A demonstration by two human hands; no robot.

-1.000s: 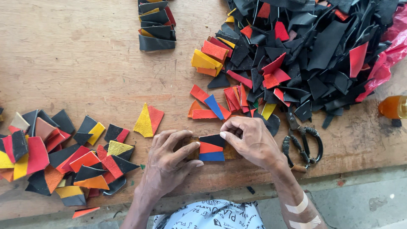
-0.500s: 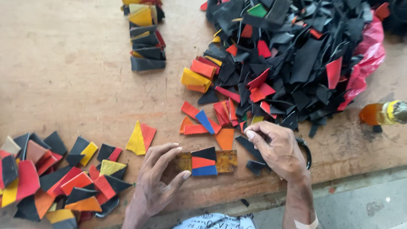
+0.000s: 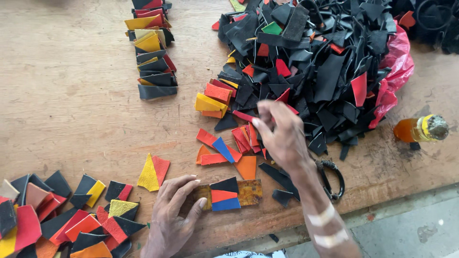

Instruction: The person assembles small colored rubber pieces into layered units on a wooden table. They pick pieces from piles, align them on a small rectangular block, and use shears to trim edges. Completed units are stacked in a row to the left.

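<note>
Landmark: the brown strip [image 3: 228,193] near the front edge of the wooden tabletop [image 3: 71,95], bearing black, orange-red and blue patches in its middle.

Far left of the strip: a spread of joined leather pieces [image 3: 62,217] in red, black, orange and yellow, lying flat and overlapping.

Just left of the strip, and beyond it: one yellow-and-red joined piece [image 3: 153,172], lying alone.

Well beyond the strip, to its left: a row of stacked pieces [image 3: 150,52], yellow, red and black, running away from the viewer.

At the strip's left end: the left hand [image 3: 172,217], palm down, fingers [image 3: 189,191] slightly spread, their tips pressing the strip's left end to the tabletop.

Just beyond the strip: loose red, orange and blue scraps [image 3: 222,148], lying flat.

Beyond the strip, to its right: the right hand [image 3: 282,136], raised over the scraps, fingers drawn together; blurred, so whether it pinched a scrap could not be told. Pale tape bands crossed its forearm.

Right of the strip: black-handled scissors [image 3: 332,177], partly hidden by the forearm.

Far beyond the strip, to the right: a large heap of mostly black offcuts [image 3: 315,62] with a red plastic bag [image 3: 394,67] at its edge.

Farthest right of the strip: an orange bottle [image 3: 420,129] lying on its side.
</note>
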